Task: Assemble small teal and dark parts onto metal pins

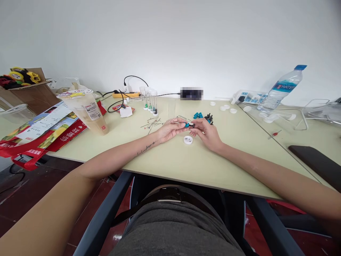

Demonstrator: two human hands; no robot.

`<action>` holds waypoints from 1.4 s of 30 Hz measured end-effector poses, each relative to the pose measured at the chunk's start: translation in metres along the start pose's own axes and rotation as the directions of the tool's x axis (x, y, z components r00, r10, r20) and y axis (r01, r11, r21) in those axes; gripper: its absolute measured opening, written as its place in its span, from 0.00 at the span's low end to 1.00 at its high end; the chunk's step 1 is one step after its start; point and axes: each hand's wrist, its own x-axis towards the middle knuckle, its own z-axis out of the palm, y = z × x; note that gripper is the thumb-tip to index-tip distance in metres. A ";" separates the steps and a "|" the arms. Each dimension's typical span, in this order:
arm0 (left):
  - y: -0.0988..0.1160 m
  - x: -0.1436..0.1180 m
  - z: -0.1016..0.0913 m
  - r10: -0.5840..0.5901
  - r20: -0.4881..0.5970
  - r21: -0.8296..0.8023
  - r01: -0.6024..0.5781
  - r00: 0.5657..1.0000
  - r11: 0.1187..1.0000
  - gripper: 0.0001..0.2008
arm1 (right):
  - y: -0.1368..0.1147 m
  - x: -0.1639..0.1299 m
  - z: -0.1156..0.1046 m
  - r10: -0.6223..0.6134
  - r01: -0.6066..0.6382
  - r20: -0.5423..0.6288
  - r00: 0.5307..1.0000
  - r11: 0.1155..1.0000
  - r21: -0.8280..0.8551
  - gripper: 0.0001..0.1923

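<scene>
Small blue-and-black part (188, 125): long axis crosswise, blue end left, black end right. My left fingers (181, 121) and right fingers (200, 121) pinch it above the smooth, pale worktop (165, 167), near a shallow, round white cap (188, 141).

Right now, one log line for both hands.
left hand: holds teal-and-black part | right hand: pinches its black end | white cap: on table, small bits inside
</scene>
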 end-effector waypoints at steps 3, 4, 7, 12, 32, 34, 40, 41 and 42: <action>0.001 -0.001 0.000 -0.009 0.011 0.015 0.008 1.000 1.000 0.10 | 0.001 0.000 0.000 0.021 -0.021 -0.012 1.000 0.999 0.026 0.11; 0.001 -0.001 0.000 -0.008 0.017 0.021 0.008 1.000 1.000 0.10 | 0.001 0.000 0.000 0.026 -0.026 -0.013 1.000 0.999 0.032 0.11; 0.001 -0.001 0.000 -0.006 0.032 0.039 0.005 0.999 0.999 0.11 | 0.001 0.000 0.000 0.043 -0.042 -0.014 0.999 0.998 0.040 0.11; 0.001 -0.002 0.000 -0.036 0.063 0.022 0.034 0.997 0.999 0.10 | -0.001 -0.001 -0.001 0.050 -0.050 -0.019 0.999 0.998 0.028 0.12; -0.001 -0.001 -0.001 -0.018 0.041 0.040 0.016 0.999 0.999 0.10 | 0.003 0.001 -0.005 -0.025 0.008 -0.068 0.997 0.971 -0.238 0.13; -0.002 -0.001 -0.001 -0.019 0.038 0.046 0.017 0.999 0.999 0.10 | 0.003 0.001 -0.006 -0.008 -0.005 -0.052 0.999 0.971 -0.238 0.13; -0.002 -0.001 -0.002 -0.035 0.049 0.069 0.031 0.998 0.997 0.11 | 0.001 0.002 -0.007 0.010 -0.012 -0.012 1.000 0.967 -0.253 0.13; -0.002 -0.001 -0.002 -0.035 0.052 0.073 0.031 0.998 0.997 0.11 | 0.001 0.002 -0.007 0.010 -0.011 -0.005 1.000 0.965 -0.260 0.13; -0.002 -0.001 -0.002 -0.032 0.053 0.077 0.028 0.998 0.997 0.11 | 0.001 0.003 -0.007 0.009 -0.009 0.000 1.000 0.963 -0.269 0.14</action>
